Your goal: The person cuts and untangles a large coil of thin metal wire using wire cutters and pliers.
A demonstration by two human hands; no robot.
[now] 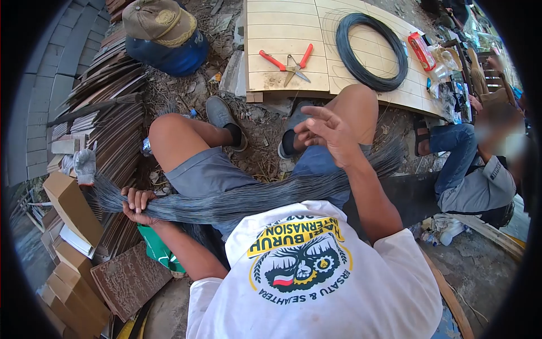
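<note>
Spanning the lap (206, 172), wire bundle (243, 199): long axis from just below 9 to just above 3 o'clock, ends splayed. Left hand (137, 204) grasps it near the 9 o'clock end. Right hand (330, 134) raised at 2, holding nothing, fingers loosely bent toward 10.

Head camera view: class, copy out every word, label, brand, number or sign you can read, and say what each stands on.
"HARI BURUH", upside down on the white T-shirt
"INTERNASION", same shirt; its end is lost in a fold
"ERSATU & SEJAHTERA", same shirt, curved below the emblem
The number by "INTERNASION" is too creased to read fully.
The badge on the cap and print on the red packet are too blurred.
</note>
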